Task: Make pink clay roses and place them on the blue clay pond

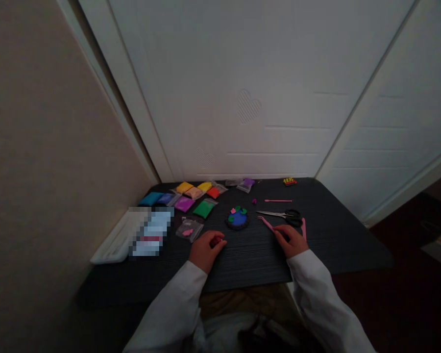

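Observation:
My left hand (205, 249) rests on the dark table (334, 245) with its fingers curled round a small red lump of clay (216, 240). My right hand (292, 240) lies on the table with its fingers closed on a pink sculpting tool (266, 223) that points up and left. Between and beyond the hands sits a round blue clay disc (237, 218) with small green and pink pieces on top.
Black-handled scissors (282, 214) lie just past my right hand. Another pink tool (278, 200) lies farther back. Several coloured clay packets (194, 196) are spread at the left, beside a white tray (113, 240). A small red and yellow clay piece (289, 182) sits near the wall.

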A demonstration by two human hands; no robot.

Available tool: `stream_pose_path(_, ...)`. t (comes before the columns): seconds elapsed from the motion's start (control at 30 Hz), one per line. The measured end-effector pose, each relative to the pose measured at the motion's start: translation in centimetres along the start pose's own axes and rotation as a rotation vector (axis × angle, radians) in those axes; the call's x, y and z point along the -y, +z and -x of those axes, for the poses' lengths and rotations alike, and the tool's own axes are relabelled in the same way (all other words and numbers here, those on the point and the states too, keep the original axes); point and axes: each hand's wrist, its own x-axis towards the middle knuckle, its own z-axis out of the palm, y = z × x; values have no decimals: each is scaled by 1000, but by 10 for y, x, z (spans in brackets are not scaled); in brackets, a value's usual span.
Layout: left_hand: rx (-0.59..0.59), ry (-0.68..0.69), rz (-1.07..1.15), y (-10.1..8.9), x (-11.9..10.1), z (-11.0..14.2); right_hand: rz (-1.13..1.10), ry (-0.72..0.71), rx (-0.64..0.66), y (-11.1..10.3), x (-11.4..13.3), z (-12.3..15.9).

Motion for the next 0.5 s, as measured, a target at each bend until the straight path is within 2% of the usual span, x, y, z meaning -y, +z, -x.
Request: stream_pose_path(0.5, -9, 19, 66, 5, 6, 3, 3, 49, -33, 3, 1, 4)
